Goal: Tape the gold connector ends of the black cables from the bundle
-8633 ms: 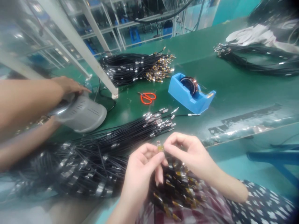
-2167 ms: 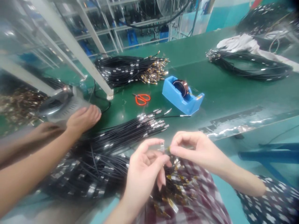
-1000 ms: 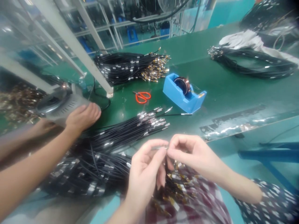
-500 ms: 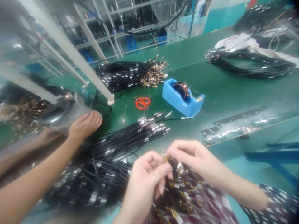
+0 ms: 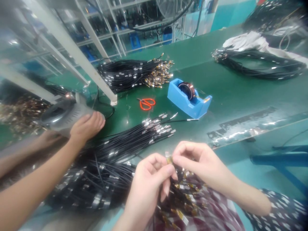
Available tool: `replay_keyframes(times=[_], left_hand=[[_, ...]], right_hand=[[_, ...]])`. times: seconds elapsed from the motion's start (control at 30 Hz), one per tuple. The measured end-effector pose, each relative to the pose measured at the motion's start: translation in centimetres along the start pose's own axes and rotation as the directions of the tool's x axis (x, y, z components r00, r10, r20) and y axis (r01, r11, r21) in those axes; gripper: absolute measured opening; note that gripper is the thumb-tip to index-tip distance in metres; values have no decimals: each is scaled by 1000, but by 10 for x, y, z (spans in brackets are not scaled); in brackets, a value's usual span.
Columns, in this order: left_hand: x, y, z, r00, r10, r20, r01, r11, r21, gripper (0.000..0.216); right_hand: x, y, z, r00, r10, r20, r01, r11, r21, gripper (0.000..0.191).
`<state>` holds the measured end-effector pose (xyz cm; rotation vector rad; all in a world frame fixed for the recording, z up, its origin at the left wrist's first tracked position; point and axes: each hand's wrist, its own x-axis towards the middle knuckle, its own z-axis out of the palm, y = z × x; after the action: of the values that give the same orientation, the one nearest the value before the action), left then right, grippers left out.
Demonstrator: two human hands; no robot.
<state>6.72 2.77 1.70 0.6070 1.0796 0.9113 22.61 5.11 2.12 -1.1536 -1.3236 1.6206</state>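
Note:
Between my two hands is a cable end with a silvery metal connector and a bit of amber tape around it. My left hand pinches it between thumb and forefinger. The fingertips of my right hand press together at the amber tape from the right side. Below my hands, in my lap, lie several taped cable ends with amber bands. A bundle of black cables with bare metal connectors lies on the green table just beyond.
A blue tape dispenser holds a roll of amber tape. Orange-handled scissors lie beside it. More cable bundles sit behind, with a coil at right. At left, a co-worker's hand rests on a grey machine.
My hands have shifted slightly upward, still pinching the same cable end. The right fingertips sit a little differently against the tape. The table items stay in place.

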Motion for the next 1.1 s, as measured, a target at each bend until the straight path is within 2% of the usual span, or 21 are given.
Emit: replay_keyframes(times=[0.13,0.27,0.53,0.6,0.73,0.83,0.9,1.0,1.1], left_hand=[[0,3,-2,999,1,47,-1,1000,3,29],[0,3,-5,997,12,77,-15,999,42,28],[0,-1,-6,995,29,91,-35,997,64,29],[-1,-2,-6,997,26,72,-32,996,83,31],[-6,-4,-6,999,15,-42,-11,994,105,32],[-11,-5,-6,1000,-2,-9,2,998,67,30],[-14,-6,-8,998,-27,51,24,998,49,29],[-16,-8,-13,992,-64,105,61,998,33,32],[-14,-12,-19,977,-104,185,100,995,30,33]], right_hand=[[3,2,-2,998,-58,14,58,998,19,16],[9,4,-4,997,-33,74,30,998,52,18],[11,5,-1,984,-112,138,114,993,-2,21],[10,6,0,979,-128,159,131,991,-9,19],[2,4,1,979,-150,140,157,987,-35,13],[-9,2,2,980,-167,105,174,983,-62,12],[-15,1,3,986,-140,85,147,986,-77,13],[-14,4,4,996,-33,79,38,997,-71,13],[-6,11,2,989,41,144,-40,999,-8,7]])
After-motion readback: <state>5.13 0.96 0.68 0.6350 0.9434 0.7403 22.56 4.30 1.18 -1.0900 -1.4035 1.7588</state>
